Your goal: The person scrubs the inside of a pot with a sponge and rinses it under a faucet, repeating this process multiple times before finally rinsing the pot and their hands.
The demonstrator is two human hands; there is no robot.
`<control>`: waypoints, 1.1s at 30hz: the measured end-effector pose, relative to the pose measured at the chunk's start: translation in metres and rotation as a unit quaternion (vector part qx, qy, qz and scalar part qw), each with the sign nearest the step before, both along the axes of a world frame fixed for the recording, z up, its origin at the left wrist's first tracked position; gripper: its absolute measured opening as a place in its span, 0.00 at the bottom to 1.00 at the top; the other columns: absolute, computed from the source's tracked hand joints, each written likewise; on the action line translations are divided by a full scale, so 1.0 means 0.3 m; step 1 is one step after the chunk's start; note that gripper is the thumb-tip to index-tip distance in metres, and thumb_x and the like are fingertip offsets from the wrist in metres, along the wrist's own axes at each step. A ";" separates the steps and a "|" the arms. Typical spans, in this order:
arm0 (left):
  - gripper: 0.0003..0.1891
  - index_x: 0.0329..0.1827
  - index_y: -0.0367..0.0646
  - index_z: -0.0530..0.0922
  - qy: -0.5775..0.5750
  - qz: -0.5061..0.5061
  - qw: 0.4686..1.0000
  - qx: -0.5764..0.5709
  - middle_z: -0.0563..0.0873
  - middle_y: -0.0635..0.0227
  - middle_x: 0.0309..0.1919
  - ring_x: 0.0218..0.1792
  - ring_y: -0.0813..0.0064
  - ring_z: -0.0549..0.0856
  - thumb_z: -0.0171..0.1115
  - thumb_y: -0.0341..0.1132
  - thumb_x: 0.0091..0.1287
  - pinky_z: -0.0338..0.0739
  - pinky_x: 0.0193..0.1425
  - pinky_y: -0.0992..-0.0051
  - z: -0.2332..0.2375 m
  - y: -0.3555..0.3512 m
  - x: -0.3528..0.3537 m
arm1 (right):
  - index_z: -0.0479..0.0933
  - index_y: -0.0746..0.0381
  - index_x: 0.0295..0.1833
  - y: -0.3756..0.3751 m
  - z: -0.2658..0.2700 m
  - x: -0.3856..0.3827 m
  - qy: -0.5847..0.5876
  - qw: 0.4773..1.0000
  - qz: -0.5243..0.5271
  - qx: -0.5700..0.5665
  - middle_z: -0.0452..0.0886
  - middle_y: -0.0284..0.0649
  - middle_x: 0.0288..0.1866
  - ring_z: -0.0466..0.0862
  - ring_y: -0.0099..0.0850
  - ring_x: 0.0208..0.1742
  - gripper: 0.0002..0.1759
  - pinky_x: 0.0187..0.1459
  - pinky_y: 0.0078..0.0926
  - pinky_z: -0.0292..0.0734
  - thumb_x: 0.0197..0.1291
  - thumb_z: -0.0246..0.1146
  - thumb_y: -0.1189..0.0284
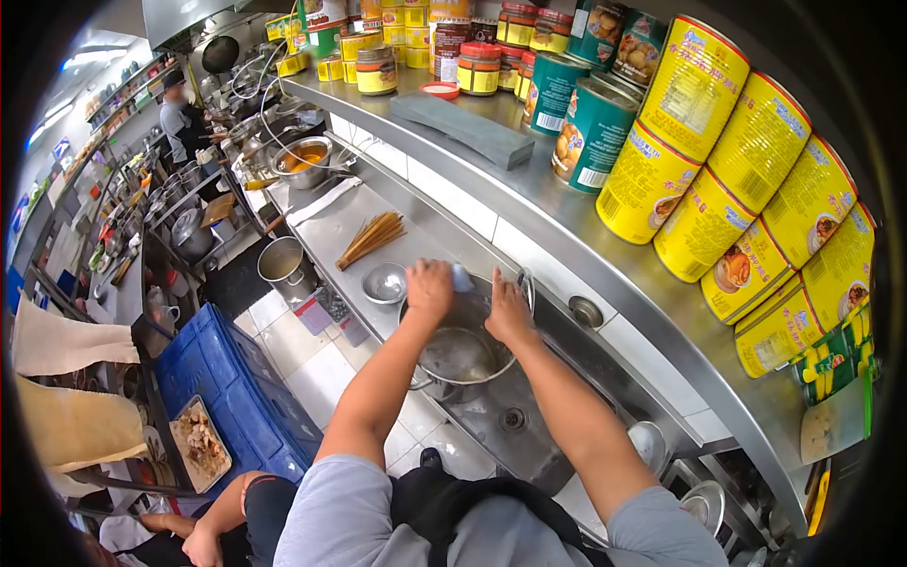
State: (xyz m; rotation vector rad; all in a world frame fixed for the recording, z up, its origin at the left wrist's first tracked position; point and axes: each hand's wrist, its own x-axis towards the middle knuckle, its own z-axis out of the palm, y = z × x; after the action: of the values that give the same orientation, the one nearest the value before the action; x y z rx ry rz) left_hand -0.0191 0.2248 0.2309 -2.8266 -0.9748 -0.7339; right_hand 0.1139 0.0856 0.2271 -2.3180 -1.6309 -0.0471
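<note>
A large metal pot (460, 354) stands in front of me at the sink, its inside facing up toward me. My left hand (432, 288) is closed over the far left of the rim, with a bluish-grey cloth-like piece (461, 278) at its fingertips. At the right side of the rim my right hand (510, 310) grips the pot wall, index finger pointing up along it. A small metal bowl (385, 283) sits just left of my left hand. Beyond it lies a bundle of thin bamboo sticks (373, 238), like a wok brush.
A steel shelf (425, 111) with yellow cans (673, 90), green cans (595, 132) and jars overhangs the sink (515, 419) on the right. A pot (285, 267) stands left of the counter. A blue bin (222, 378) is at lower left, near a seated person; another person works farther back.
</note>
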 end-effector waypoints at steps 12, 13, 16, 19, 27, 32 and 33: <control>0.31 0.75 0.70 0.67 0.098 -0.104 0.989 0.045 0.80 0.64 0.57 0.58 0.59 0.78 0.56 0.35 0.67 0.71 0.59 0.56 -0.032 0.032 0.025 | 0.62 0.50 0.77 0.165 -0.129 0.178 0.123 0.988 -0.045 -0.087 0.74 0.60 0.67 0.73 0.57 0.69 0.39 0.70 0.50 0.67 0.59 0.62 0.65; 0.28 0.71 0.70 0.70 0.100 -0.134 0.985 0.035 0.79 0.64 0.57 0.59 0.59 0.77 0.56 0.35 0.67 0.70 0.60 0.56 -0.019 0.020 0.045 | 0.62 0.50 0.77 0.157 -0.125 0.181 0.127 0.986 -0.056 -0.094 0.75 0.60 0.66 0.73 0.58 0.68 0.38 0.69 0.51 0.68 0.60 0.62 0.65; 0.23 0.64 0.64 0.73 0.109 -0.188 0.976 0.023 0.79 0.67 0.56 0.59 0.63 0.78 0.59 0.36 0.65 0.70 0.61 0.60 -0.018 0.027 0.098 | 0.62 0.57 0.75 0.073 -0.062 0.150 0.145 0.975 -0.097 -0.135 0.74 0.63 0.66 0.73 0.58 0.69 0.37 0.68 0.52 0.69 0.61 0.62 0.63; 0.17 0.57 0.57 0.76 0.114 -0.192 0.975 -0.012 0.81 0.69 0.55 0.58 0.67 0.79 0.60 0.36 0.64 0.71 0.60 0.63 0.001 0.072 0.093 | 0.64 0.63 0.73 -0.010 0.099 0.086 0.162 0.963 -0.121 -0.176 0.74 0.66 0.66 0.73 0.58 0.69 0.38 0.69 0.50 0.69 0.57 0.61 0.62; 0.20 0.58 0.54 0.77 0.101 -0.099 0.990 0.012 0.82 0.68 0.56 0.60 0.67 0.79 0.62 0.36 0.61 0.71 0.62 0.58 -0.021 0.047 0.131 | 0.74 0.67 0.59 0.018 -0.122 0.059 0.319 0.942 -0.106 0.009 0.79 0.66 0.58 0.76 0.63 0.63 0.29 0.64 0.53 0.68 0.54 0.57 0.62; 0.19 0.58 0.54 0.77 0.159 -0.124 0.979 -0.031 0.82 0.65 0.58 0.63 0.65 0.79 0.63 0.35 0.62 0.72 0.63 0.55 -0.026 0.103 0.084 | 0.66 0.66 0.69 -0.133 -0.156 -0.030 0.316 0.941 -0.115 0.035 0.78 0.62 0.62 0.76 0.60 0.64 0.33 0.66 0.46 0.68 0.59 0.55 0.65; 0.17 0.57 0.52 0.78 0.070 -0.108 0.991 -0.042 0.83 0.64 0.56 0.62 0.66 0.81 0.60 0.35 0.64 0.71 0.64 0.53 -0.095 0.172 0.071 | 0.65 0.66 0.70 -0.176 -0.118 -0.067 0.321 0.940 -0.104 0.054 0.76 0.63 0.64 0.75 0.60 0.66 0.33 0.68 0.46 0.67 0.60 0.56 0.62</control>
State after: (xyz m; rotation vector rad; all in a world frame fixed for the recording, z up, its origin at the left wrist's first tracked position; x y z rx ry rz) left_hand 0.0023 0.2766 0.2024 -3.0420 -0.7030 -0.5117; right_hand 0.0938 0.0329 0.1918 -2.0945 -1.0271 0.5074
